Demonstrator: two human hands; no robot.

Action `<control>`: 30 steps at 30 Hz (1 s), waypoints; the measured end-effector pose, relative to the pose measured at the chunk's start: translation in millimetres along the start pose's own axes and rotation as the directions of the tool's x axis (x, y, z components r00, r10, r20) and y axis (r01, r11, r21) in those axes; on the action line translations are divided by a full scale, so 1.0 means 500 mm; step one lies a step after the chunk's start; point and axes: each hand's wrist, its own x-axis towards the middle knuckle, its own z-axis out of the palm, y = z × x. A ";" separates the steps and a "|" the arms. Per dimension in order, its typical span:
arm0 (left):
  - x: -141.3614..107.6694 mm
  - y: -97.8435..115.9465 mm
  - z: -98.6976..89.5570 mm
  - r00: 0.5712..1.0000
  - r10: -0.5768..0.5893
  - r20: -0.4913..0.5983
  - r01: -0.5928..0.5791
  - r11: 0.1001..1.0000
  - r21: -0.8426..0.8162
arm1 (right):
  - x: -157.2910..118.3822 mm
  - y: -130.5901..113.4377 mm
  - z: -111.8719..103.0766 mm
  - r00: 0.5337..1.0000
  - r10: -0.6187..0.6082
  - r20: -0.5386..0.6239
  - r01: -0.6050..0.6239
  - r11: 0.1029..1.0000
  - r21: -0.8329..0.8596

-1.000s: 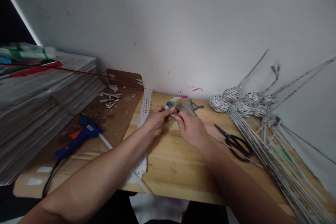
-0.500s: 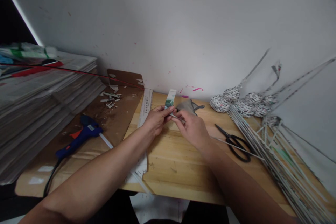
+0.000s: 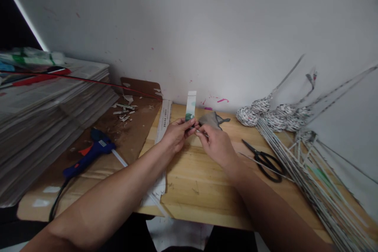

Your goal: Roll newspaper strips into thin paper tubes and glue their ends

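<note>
Above the middle of the wooden table (image 3: 191, 181), my left hand (image 3: 178, 132) pinches the lower end of a white and green paper strip (image 3: 191, 104), which stands up from the fingers. Close beside it, my right hand (image 3: 214, 139) is closed on a thin stick (image 3: 202, 132) whose tip meets the left fingertips. The fingers partly cover the spot where strip and stick come together. A grey cloth (image 3: 210, 119) lies just behind my right hand.
Black scissors (image 3: 267, 161) lie to the right, near long rolled-paper sticks (image 3: 295, 173) and woven paper balls (image 3: 247, 116). On cardboard (image 3: 118, 165) at the left rests a blue glue gun (image 3: 88, 155), beside a tall newspaper stack (image 3: 53, 126).
The paper strip stands more upright and reaches higher above my left fingers. My right hand and the thin stick have shifted slightly.
</note>
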 end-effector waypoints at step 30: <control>0.001 0.000 0.002 1.000 0.001 0.010 0.000 0.999 -0.052 | 0.001 -0.002 -0.001 0.998 0.039 0.059 -0.039 0.999 0.005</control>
